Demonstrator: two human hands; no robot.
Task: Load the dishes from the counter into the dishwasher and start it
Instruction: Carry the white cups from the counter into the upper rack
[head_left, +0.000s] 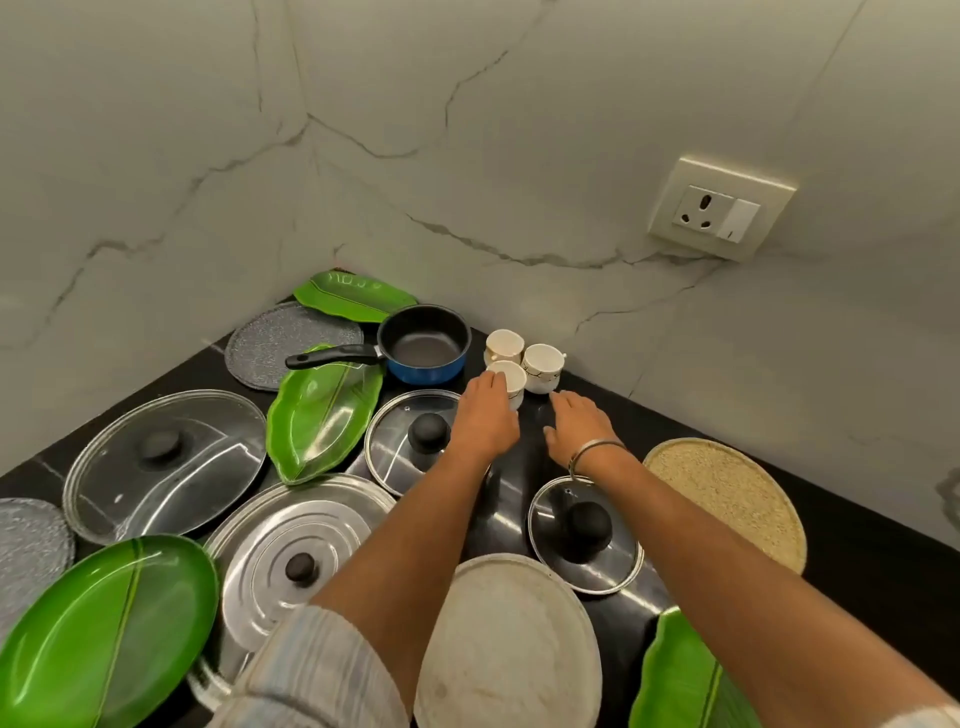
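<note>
A beige round plate (506, 644) is lying nearest, beside a steel lid (296, 556). Farther on, the left hand (485, 415) is curling its fingers around the nearest white cup (511, 379), while the right hand (579, 428) is hovering relaxed, fingers spread, just beside. Beyond, a blue saucepan (423, 345) is sitting on the black counter (857, 545).

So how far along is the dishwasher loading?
Barely begun. Nothing looks loaded; no dishwasher is in view. The left hand touches the nearest of three white cups; the right hand reaches beside it. The blue saucepan, lids and green leaf plates remain on the counter.
</note>
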